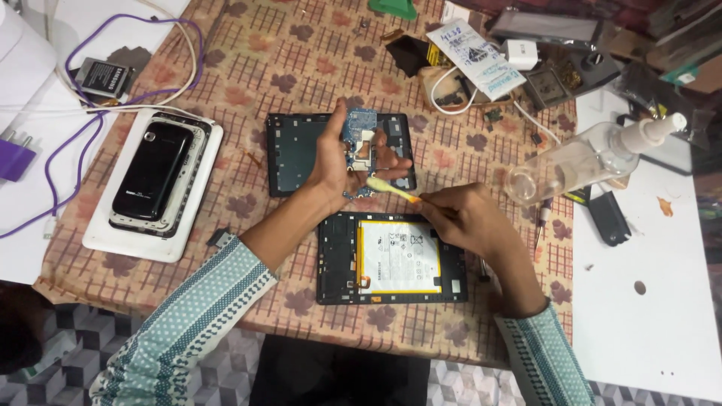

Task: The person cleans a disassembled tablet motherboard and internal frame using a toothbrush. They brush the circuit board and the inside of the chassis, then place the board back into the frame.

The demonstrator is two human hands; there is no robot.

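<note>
A left hand (335, 162) grips a blue circuit board (359, 139), held upright above a dark back cover (289, 154). The right hand (466, 218) pinches a yellow toothbrush (391, 189), its long axis pointing left and slightly up, bristles touching the board's lower edge. An opened tablet (391, 258) with its battery showing lies just below both hands. A spray bottle (579, 162) lies to the right, well apart, leaving open cloth between.

I see a table covered by a brown flowered cloth (248, 60). On the cloth lie an opened tablet with a white battery (391, 257), a dark tablet frame (289, 154), and a white tray (101, 237) holding a black phone (153, 171). A clear spray bottle (583, 159) lies at the right edge, near a white board (647, 316).
</note>
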